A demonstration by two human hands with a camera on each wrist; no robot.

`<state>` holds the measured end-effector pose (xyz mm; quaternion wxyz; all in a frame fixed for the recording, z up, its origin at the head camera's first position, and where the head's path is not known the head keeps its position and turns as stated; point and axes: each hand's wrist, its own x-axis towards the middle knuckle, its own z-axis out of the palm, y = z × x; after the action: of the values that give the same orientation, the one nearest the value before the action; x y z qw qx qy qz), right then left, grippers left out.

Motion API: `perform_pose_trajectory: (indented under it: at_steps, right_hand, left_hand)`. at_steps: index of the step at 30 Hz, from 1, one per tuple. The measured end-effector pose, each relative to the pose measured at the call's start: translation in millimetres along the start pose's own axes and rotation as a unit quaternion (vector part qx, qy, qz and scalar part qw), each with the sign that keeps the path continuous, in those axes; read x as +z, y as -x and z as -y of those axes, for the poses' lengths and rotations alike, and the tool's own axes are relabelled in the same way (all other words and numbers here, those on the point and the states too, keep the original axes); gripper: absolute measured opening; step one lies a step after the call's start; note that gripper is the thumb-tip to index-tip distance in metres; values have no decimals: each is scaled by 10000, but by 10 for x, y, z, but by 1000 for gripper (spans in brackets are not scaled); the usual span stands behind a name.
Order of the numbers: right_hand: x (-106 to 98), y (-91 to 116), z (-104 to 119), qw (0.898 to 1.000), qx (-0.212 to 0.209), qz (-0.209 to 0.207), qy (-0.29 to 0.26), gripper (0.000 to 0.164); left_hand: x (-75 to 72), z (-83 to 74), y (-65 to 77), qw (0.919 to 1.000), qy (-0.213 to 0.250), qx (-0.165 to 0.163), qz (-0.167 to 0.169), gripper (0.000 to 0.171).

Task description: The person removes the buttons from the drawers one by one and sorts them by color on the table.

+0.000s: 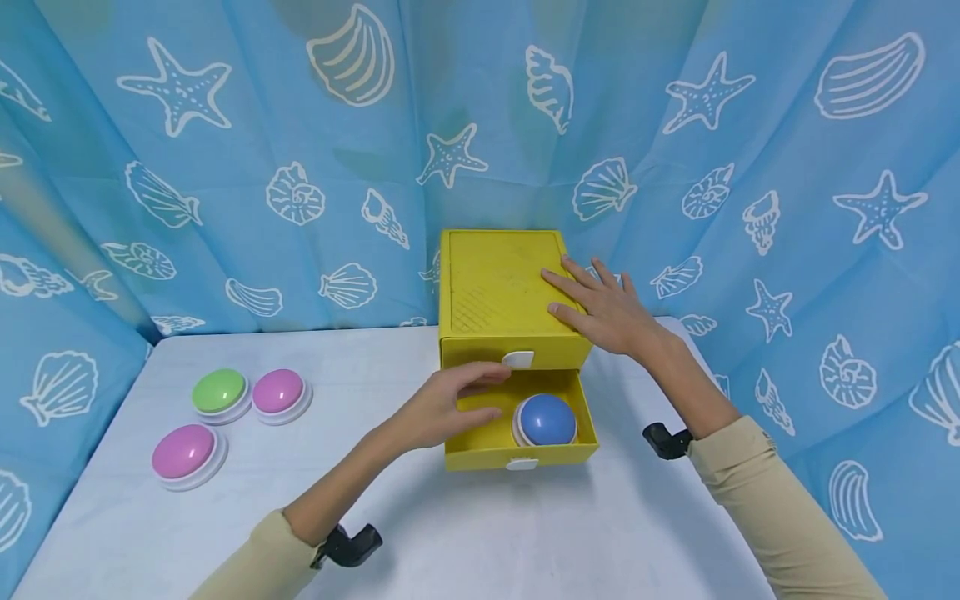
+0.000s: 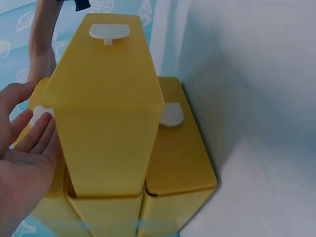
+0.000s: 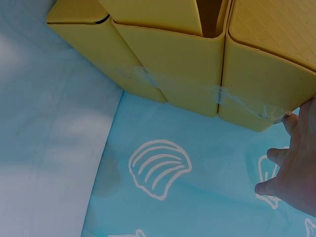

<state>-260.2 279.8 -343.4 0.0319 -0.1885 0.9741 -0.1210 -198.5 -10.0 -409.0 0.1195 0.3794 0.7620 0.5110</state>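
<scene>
A yellow drawer cabinet stands at the back of the table. Its middle drawer is pulled out, and a blue dome with a white base sits inside on the right. My left hand hovers over that drawer's left side, fingers loosely extended near the white handle of the top drawer. In the left wrist view the same hand has nothing in its grasp. My right hand rests with spread fingers on the cabinet's top right edge; the right wrist view shows its fingers beside the cabinet's side.
On the table's left lie a green dome and two pink domes, one nearer the front and one farther right, all on white bases. A blue curtain with white shell prints hangs behind the white table.
</scene>
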Motion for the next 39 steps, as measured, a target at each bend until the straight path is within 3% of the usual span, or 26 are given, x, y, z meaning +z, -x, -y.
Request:
perform_pose_trajectory:
  at_steps: [7,20,29,39]
  right_hand:
    - [8,-9,3,9999,6,-100,-19,66]
    - [5,4,0,9999,-73,-79,-92,65]
    - [18,-2,-19,9998,-80,-137,-126,64]
    - [29,-13,-26,9996,-66,-204,-197,64]
  left_hand:
    - [169,3,-210,9992,-31,63,404,58]
    - [407,54,-409,9914,-872,-59,973,65]
    - [484,91,-483,9836,-1389,-191,1136,69]
    - [495,105,-529,9782,-1483,-451,1379,75]
